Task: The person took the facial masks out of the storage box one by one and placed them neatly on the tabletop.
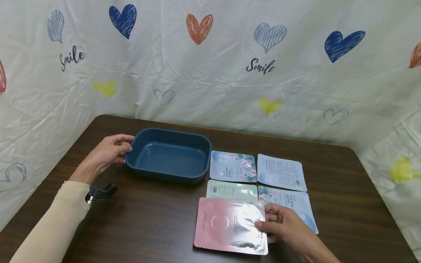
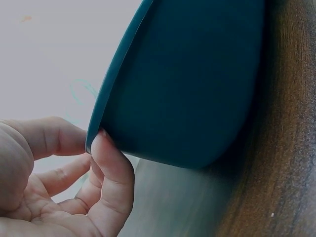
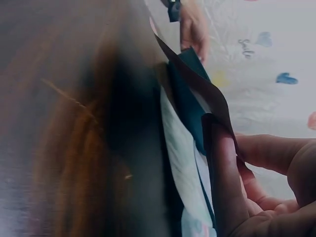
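Observation:
My left hand (image 1: 107, 154) pinches the left rim of a dark blue plastic basin (image 1: 167, 159). In the left wrist view, thumb and finger meet at the rim of the basin (image 2: 182, 89). With my right hand (image 1: 287, 228) I grip the right edge of a pink and silver face mask packet (image 1: 218, 224). The right wrist view shows this packet (image 3: 212, 96) edge-on, raised above the table and bent near the fingers. It overlaps a green packet (image 1: 231, 190) and the lower blue packet (image 1: 289, 200) in the head view.
Two more blue packets lie behind these: a floral one (image 1: 233, 167) beside the basin and a text-covered one (image 1: 282, 173) at its right. Everything lies on a dark wooden table (image 1: 143, 228). A white cloth with hearts (image 1: 218, 71) hangs behind the table and at both sides.

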A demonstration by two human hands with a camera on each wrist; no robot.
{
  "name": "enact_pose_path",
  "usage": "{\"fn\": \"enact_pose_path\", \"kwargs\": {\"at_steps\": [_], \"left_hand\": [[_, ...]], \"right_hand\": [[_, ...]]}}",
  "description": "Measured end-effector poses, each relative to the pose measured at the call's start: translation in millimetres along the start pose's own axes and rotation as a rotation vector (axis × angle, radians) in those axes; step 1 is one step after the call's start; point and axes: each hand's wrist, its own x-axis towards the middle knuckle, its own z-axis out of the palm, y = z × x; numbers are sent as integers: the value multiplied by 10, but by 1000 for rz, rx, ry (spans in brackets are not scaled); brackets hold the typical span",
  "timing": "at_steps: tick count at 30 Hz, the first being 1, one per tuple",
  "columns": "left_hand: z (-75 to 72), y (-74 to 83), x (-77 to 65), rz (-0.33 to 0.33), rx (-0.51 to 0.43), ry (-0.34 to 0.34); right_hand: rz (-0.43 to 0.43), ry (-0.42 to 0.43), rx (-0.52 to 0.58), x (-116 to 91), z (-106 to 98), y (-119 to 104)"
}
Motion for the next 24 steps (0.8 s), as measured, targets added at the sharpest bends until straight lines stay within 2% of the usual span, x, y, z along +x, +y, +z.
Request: {"fn": "enact_pose_path", "kwargs": {"at_steps": [12, 20, 24], "left_hand": [[10, 5, 2, -3, 2, -3], [19, 12, -10, -2, 0, 4], [21, 19, -15, 2, 0, 3]], "right_hand": [[45, -85, 17, -116, 36, 158], [21, -163, -113, -164, 26, 227], [16, -168, -125, -168, 25, 223]]}}
